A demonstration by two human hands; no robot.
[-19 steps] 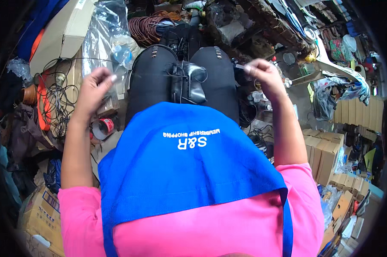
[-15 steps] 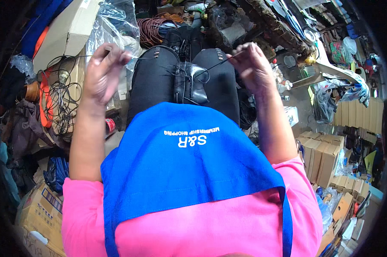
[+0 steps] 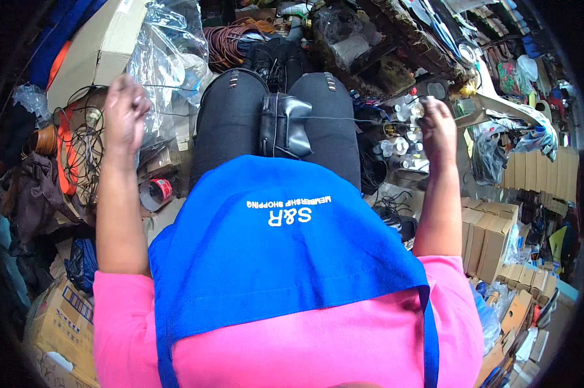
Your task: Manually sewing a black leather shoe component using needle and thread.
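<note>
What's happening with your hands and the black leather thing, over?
Left hand curled, blurred; right hand gripping dark cord. Black leather piece between thighs, cord stretched rightward. Tangled cords lie left, beside the work.

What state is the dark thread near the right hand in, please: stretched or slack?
Stretched: the dark thread runs nearly straight from the shiny black piece toward the right hand.

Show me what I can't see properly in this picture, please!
All in the head view:
Left hand: blurred, so its grip is unclear.
Right hand: its own curled fingers hide how the dark thread is held.
Black leather piece: thighs hide its underside.
Lower-left cardboard box: cut off by the dark rim.
</note>
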